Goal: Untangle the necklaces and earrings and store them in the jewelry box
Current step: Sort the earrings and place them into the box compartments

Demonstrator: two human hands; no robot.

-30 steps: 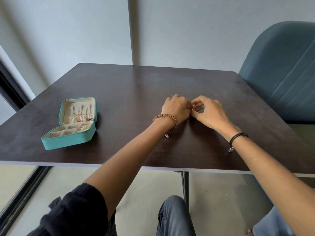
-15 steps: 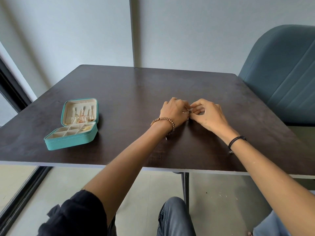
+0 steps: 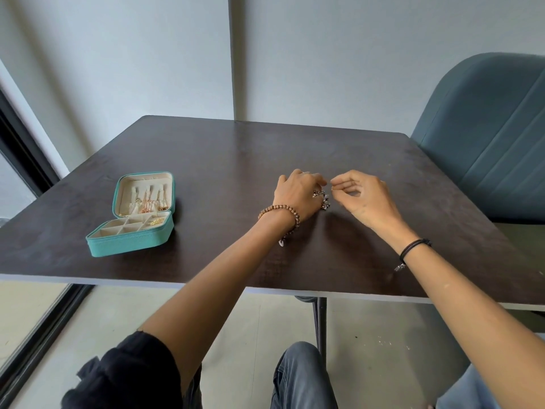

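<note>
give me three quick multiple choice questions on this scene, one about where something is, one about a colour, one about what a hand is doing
1. Where on the table is the jewelry box?
A. left of both hands
B. between the hands
C. right of both hands

2. What colour is the outside of the box?
A. red
B. black
C. teal

3. What is the right hand doing?
A. lying flat on the table
B. pinching a small gold piece
C. gripping the box lid

Answers:
1 A: the box sits well to the left of the left hand, which holds the silver jewelry.
2 C: its shell is teal, with a cream lining.
3 B: thumb and finger meet on the gold piece.
</note>
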